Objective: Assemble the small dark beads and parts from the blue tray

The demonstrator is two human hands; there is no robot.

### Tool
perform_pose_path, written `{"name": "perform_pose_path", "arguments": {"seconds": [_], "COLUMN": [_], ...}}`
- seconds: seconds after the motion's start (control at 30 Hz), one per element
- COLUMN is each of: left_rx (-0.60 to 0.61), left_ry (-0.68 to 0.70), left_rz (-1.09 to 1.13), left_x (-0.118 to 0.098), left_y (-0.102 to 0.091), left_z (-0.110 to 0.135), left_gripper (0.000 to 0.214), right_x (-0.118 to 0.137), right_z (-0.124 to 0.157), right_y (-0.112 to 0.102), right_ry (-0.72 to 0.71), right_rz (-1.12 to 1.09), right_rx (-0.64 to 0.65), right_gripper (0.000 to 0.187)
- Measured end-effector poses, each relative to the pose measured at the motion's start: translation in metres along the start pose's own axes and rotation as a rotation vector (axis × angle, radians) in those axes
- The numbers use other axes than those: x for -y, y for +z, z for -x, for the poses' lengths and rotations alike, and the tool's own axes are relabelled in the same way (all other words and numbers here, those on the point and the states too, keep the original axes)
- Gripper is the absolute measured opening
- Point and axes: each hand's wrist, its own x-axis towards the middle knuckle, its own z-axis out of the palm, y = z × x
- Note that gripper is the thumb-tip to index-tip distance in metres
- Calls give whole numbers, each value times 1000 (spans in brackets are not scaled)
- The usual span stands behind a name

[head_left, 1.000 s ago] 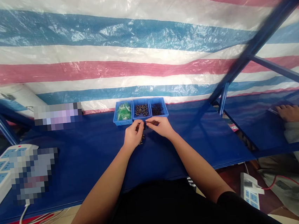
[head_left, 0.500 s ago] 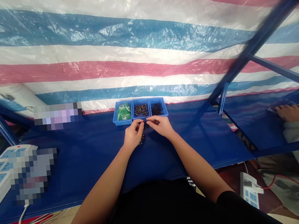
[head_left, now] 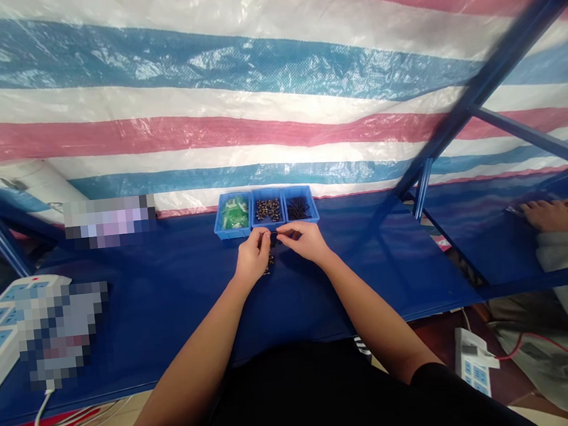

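Centrally, a person's two bare hands meet over a blue tabletop (head_left: 175, 330), seen from the wearer's head, with both forearms stretching forward from a black top. The left hand (head_left: 252, 255) has thumb and fingers drawn together at the tips, pinching one end of a small dark piece (head_left: 274, 233). The right hand (head_left: 307, 241) faces it, thumb and forefinger closed on the other end. The piece sits between the two sets of fingertips, just in front of the middle bin; it is too small for its exact shape to be made out.

Beneath the left hand, partly hidden by it, a small cluster of black and gold-coloured parts (head_left: 269, 265) lies on the tabletop.

Just beyond the hands, three blue bins stand side by side, touching. The left bin (head_left: 234, 234) holds green and clear packets (head_left: 235, 213); the middle bin (head_left: 260, 227) holds black and gold-coloured fittings (head_left: 268, 209); the right bin (head_left: 314, 205) holds thin black pieces (head_left: 297, 207).

At the far left lies a white power strip (head_left: 59, 281), beside a pixelated object (head_left: 68, 321). Behind everything hangs a red, white and blue striped sheet (head_left: 255, 122). Well apart on the right, a co-worker's hands (head_left: 548, 215) rest over another blue surface.
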Motion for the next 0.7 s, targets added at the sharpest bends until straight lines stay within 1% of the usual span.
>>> {"name": "perform_pose_path", "arguments": {"seconds": [0.2,0.37,0.7], "left_rx": [14,-1,12], "left_ry": [-3,11,51], "left_rz": [25,-7,-15], "left_x": [-1,-4,-11], "left_y": [0,0,-4], "left_z": [0,1,0], "left_gripper": [25,27,32], "right_x": [0,1,5], "right_z": [-1,-1,-1], "right_y": [0,-1,-2], "right_ry": [-17,-28,18], "right_rz": [12,13,5], "right_rx": [-4,-14,28], "right_gripper": [19,18,21]}}
